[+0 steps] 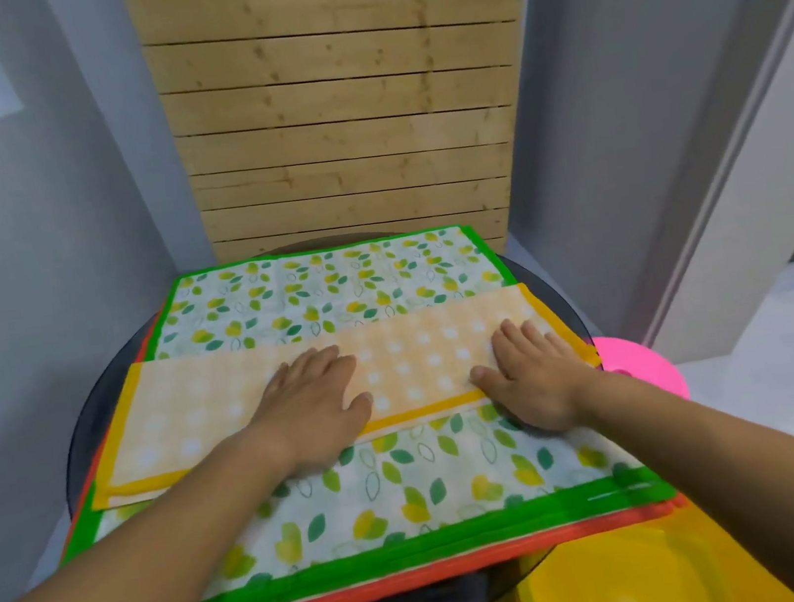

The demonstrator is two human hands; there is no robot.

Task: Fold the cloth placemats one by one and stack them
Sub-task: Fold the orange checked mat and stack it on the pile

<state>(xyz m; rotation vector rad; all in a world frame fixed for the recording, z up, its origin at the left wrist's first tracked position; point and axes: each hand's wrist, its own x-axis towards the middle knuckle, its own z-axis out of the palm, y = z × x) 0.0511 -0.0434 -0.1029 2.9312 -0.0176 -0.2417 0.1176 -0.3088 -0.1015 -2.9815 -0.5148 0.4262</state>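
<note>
Head view shows the left hand and right hand pressing flat, fingers straight, on a folded yellow-bordered checked cloth placemat atop the green-bordered leaf-print placemat on the round dark glass table.

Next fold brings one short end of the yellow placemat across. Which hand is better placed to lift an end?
Probably right: the right hand lies flat at the right end of the yellow placemat, while the left hand presses near its middle.

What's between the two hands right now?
Only a bare stretch of the folded yellow placemat, which the left hand and right hand press flat; head view.
</note>
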